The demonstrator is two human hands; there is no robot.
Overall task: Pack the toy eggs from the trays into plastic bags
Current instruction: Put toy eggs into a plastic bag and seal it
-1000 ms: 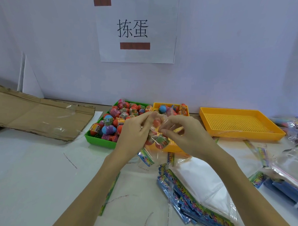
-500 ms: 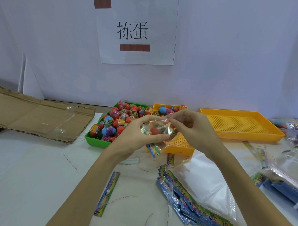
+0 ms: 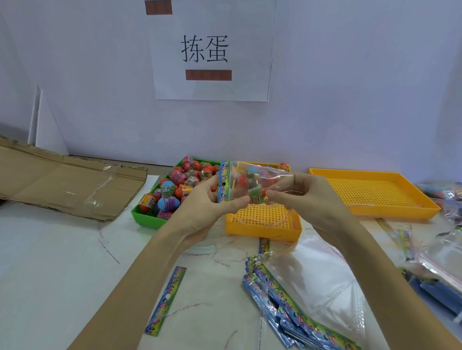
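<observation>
We pinch the filled plastic bag (image 3: 253, 186) between our left hand (image 3: 207, 208) and right hand (image 3: 305, 202), above the small yellow tray (image 3: 262, 223), green tray (image 3: 148, 219) at nine o'clock.

At the frame's centre a clear, glossy plastic bag (image 3: 261, 184) with a printed colourful header strip holds shiny plastic toy eggs (image 3: 244, 184). Behind it, left of centre, a smooth green plastic tray (image 3: 143, 218) carries more glossy eggs wrapped in printed film. The two orange plastic trays (image 3: 264, 229) have perforated, matt floors. At far left lies rough brown corrugated cardboard (image 3: 52, 183) under shiny clear tape. A matt white paper sign (image 3: 211, 47) hangs upper centre. The white tabletop (image 3: 35, 272) looks smooth.
</observation>
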